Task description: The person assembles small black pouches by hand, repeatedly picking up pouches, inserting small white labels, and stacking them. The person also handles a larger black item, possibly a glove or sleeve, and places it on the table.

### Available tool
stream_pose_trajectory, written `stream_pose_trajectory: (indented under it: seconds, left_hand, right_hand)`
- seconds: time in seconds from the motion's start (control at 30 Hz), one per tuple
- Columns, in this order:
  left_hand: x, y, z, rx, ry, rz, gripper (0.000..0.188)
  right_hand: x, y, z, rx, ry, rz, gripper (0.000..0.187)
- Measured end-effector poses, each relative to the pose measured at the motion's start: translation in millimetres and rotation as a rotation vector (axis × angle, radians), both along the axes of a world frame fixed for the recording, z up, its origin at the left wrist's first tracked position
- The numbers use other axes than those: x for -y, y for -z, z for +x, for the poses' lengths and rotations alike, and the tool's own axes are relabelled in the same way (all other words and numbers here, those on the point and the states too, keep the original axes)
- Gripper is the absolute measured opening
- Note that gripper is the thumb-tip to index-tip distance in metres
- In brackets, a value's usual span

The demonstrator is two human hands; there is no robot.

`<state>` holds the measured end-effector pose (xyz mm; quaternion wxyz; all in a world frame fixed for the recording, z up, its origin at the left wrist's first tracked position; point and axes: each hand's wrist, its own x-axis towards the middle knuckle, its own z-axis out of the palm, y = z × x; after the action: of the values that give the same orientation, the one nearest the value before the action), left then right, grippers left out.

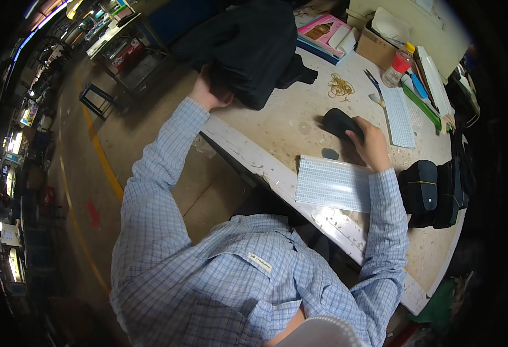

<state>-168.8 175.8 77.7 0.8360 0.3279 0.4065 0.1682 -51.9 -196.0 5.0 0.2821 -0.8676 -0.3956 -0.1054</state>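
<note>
Left hand [212,92]: closed around the near edge of a dark cloth pile [254,52]; some fingers are hidden by the fabric.
Right hand [372,141]: pinching one end of a rounded black piece [338,122] between thumb and fingers; some fingertips are hard to make out.
Dark cloth pile: at the left edge of the surface [280,127], its top cut off by the frame; folds and layers merge into black.
Black piece: over the surface, beyond a printed sheet [332,182]; whether it touches the surface I cannot tell.
Small dark scrap [329,154]: between the black piece and the printed sheet.
Printed sheet: rows of tiny print, glare across it, right edge covered by the sleeve.
Narrow sheet [399,115]: similar print, right of the black piece.
Banded dark bundles [421,191]: right of the sleeve, one with a small pale tag too small to read.
Bottle [398,65]: yellow cap, red label, lettering unclear.
Pink booklet [323,29]: building picture on its cover, partly covered.
Shirt label [259,262]: pale strip with dark lettering.
</note>
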Motion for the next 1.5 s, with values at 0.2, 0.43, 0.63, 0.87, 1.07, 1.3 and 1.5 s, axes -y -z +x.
stream_pose_trajectory:
  seconds: [0.2, 0.43, 0.63, 0.87, 1.07, 1.3, 1.5]
  left_hand:
    - [-27, 30, 16, 0.034, 0.132, 0.118, 0.043]
    - [-83, 61, -42, -0.021, 0.035, 0.114, 0.049]
    - [-70, 58, -147, -0.035, 0.317, 0.110, 0.057]
    - [34, 44, -86, 0.125, 0.837, 0.344, 0.051]
    - [127, 41, 60, 0.208, 1.212, 0.511, 0.053]
    - [171, 57, 124, -0.056, 1.150, 1.470, 0.049]
    - [135, 48, 72, 0.262, 0.715, 1.703, 0.035]
  right_hand:
    - [0, -3, -1, -0.014, 0.002, 0.005, 0.029]
    - [0, -4, -2, -0.031, 0.010, -0.011, 0.029]
    - [3, -10, 11, -0.119, -0.002, -0.018, 0.030]
    - [19, -48, 19, -0.154, 0.202, 0.150, 0.035]
    - [57, -77, 12, -0.006, 0.338, 0.428, 0.032]
    - [54, -72, 2, -0.378, 0.305, 0.463, 0.029]
    - [12, -37, 22, -0.540, 0.224, 0.419, 0.034]
